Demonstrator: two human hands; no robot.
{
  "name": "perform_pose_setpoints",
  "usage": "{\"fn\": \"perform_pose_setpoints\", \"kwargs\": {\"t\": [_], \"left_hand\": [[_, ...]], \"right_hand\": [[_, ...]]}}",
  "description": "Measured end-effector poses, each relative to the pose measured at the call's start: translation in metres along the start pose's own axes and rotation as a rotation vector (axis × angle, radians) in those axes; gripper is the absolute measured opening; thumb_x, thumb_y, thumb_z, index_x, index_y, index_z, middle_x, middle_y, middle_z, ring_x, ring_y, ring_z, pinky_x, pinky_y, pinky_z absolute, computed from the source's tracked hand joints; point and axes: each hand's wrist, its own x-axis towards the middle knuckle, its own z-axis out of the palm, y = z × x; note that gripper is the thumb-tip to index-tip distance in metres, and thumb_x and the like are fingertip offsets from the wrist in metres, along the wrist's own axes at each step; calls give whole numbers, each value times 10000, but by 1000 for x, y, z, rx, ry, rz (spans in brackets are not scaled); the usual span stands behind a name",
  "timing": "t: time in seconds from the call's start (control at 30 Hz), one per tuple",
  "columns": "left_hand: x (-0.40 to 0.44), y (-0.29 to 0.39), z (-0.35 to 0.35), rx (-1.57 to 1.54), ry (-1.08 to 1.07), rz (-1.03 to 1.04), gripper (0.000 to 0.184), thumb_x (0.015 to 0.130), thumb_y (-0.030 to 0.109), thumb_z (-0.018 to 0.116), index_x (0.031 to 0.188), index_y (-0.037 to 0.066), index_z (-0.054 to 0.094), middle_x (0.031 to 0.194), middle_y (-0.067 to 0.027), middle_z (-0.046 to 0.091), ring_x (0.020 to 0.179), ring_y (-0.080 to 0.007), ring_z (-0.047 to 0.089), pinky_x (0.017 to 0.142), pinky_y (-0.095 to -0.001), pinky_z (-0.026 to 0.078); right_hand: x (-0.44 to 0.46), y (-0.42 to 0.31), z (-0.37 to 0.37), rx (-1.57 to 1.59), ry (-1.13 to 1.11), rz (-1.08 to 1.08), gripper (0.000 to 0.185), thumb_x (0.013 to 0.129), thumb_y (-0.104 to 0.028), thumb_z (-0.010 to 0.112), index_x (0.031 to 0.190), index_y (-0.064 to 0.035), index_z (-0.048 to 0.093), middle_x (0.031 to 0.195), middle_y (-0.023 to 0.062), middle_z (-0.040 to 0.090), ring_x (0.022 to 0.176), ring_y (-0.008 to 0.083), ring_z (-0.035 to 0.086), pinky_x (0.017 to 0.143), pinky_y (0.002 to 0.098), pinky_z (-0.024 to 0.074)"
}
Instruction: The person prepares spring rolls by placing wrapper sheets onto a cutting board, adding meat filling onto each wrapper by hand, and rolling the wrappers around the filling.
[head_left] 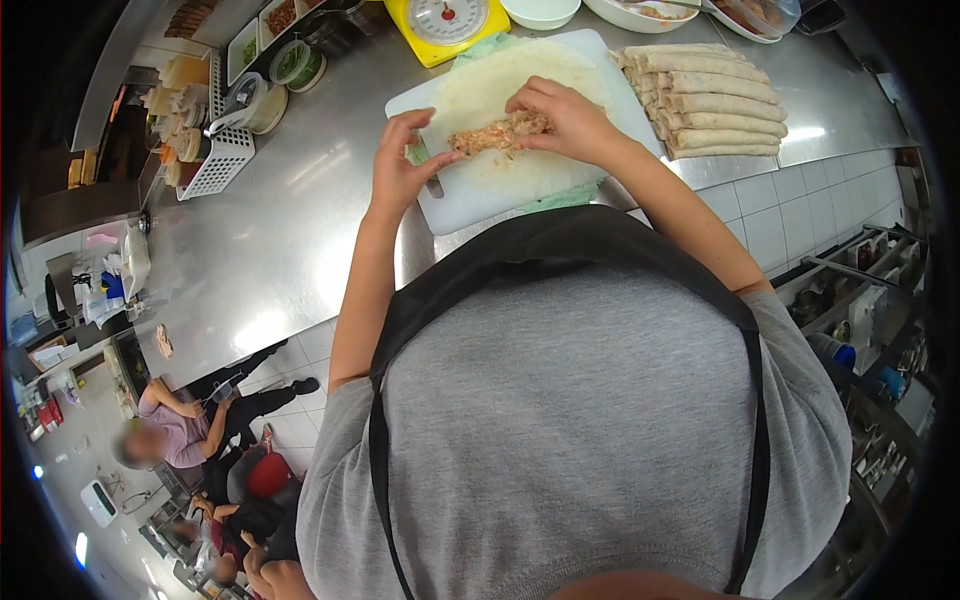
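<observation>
A log of shredded filling [485, 138] lies across a pale, thin round wrapper [490, 85] on a white cutting board [455, 212]. My left hand [402, 165] is at the left end of the filling, thumb and fingers spread apart, the thumb tip close to or touching it. At the other end, my right hand [565, 120] has its fingers curled over the filling, gripping it. A stack of pale rolls [715, 105] lies to the right of the board. Green cloth [565, 198] shows from under the board.
Behind the board stand a yellow scale [445, 20] and a white bowl [540, 10]. Plastic tubs [262, 105] and a white basket [220, 160] holding bottles are on the left of the steel counter [270, 210]. People [185, 430] sit beyond the counter's left end.
</observation>
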Motion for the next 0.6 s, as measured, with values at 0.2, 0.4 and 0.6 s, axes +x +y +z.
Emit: {"fn": "perform_pose_setpoints", "kwargs": {"t": [0.2, 0.4, 0.6], "left_hand": [[3, -2, 19, 56, -151, -24, 761, 640, 137, 818, 1310, 99, 462, 1124, -81, 614, 1061, -205, 556, 937, -342, 415], [15, 1, 33, 84, -115, 36, 784, 633, 158, 809, 1328, 115, 447, 1048, -82, 656, 1001, -220, 590, 893, -343, 432], [25, 7, 59, 15, -180, 98, 792, 620, 182, 807, 1322, 111, 448, 984, -93, 673, 890, -262, 629, 774, -338, 479]], "right_hand": [[0, 10, 16, -187, -70, 7, 335, 707, -220, 736, 989, -103, 597, 946, 32, 562, 959, 227, 554, 810, 368, 438], [-6, -2, 10, -172, -68, 65, 300, 718, -210, 714, 981, -111, 609, 971, 23, 561, 1003, 213, 542, 826, 385, 426], [-1, 11, 8, -138, -146, 121, 299, 713, -206, 717, 980, -115, 616, 991, 28, 560, 992, 220, 547, 799, 386, 443]]}}
